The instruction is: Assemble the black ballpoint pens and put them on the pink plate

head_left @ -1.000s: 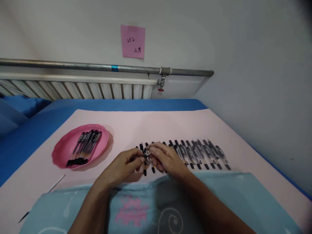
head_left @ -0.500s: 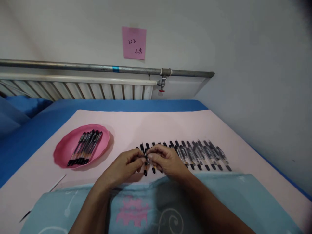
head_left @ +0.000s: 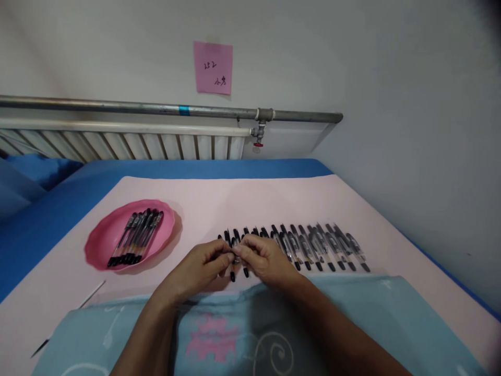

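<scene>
My left hand (head_left: pixel 207 263) and my right hand (head_left: pixel 266 259) meet fingertip to fingertip over the left end of a row of pens (head_left: pixel 307 248). Both are closed in a pinch. Whatever small piece lies between the fingertips is mostly hidden, and I cannot make it out. Directly under the fingers, the black end of one pen (head_left: pixel 233 275) points toward me, with another black end beside it. The row has clear barrels and black ends lying side by side, stretching right from my hands. Part of it is covered by my right hand.
To the left, a pink scalloped bowl (head_left: pixel 94 249) holds several black-capped pens (head_left: pixel 138 237). A thin white and dark stick (head_left: pixel 92 293) lies near the front left, partly under blue patterned cloth (head_left: pixel 360 308). A pale pink sheet (head_left: pixel 195 196) covers the table; a radiator (head_left: pixel 168 146) stands behind.
My right fingers have shifted slightly at the meeting point and hide more of the dark piece there. My left hand stays in nearly the same pinch. The view has moved very slightly.
</scene>
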Demonstrator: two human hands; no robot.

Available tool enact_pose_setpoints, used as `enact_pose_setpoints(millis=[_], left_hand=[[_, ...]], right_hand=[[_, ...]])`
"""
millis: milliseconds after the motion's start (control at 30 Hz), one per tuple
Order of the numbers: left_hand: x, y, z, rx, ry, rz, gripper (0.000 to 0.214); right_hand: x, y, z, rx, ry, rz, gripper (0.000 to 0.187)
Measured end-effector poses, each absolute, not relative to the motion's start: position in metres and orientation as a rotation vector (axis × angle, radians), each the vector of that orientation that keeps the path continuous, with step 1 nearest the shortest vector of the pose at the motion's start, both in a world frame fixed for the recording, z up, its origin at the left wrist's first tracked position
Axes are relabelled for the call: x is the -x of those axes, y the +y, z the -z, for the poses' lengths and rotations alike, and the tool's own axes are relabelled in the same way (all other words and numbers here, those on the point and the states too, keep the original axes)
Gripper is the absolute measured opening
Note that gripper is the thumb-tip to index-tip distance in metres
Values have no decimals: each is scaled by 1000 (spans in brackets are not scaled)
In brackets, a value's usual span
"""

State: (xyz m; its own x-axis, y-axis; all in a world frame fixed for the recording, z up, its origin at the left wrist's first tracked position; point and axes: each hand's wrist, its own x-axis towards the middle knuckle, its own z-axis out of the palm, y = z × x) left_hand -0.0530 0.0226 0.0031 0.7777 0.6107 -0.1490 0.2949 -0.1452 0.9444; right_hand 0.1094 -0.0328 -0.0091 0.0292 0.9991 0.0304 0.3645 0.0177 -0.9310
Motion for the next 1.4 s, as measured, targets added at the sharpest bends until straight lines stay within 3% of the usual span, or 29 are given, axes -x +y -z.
enact_pose_setpoints(millis=[167, 400, 600, 733, 967, 1267, 1400], left_hand=[[53, 24, -2, -1782, 650, -317, 22], [56, 25, -3, -1813, 712, -321, 22], [53, 22, -4, -1848, 682, -319, 23], [51, 24, 0, -1916, 696, -305, 23], [61, 31, -1, -1898, 786, -279, 23], [59, 27, -4, -1865, 687, -299, 23], [51, 33, 10, -1910, 902, -415, 25]], right_hand=[[-111, -33, 7, 1481, -1432, -1126, 34], [-113, -34, 10, 1357, -1511, -1044, 13], [-115, -32, 11, 1505, -1667, -790, 31], [-113, -30, 14, 1598, -1663, -792, 36], [-112, -33, 11, 1427, -1688, -845, 16], [-111, -33, 14, 1490, -1577, -984, 29], [-110, -30, 16, 1526, -1380, -882, 28]])
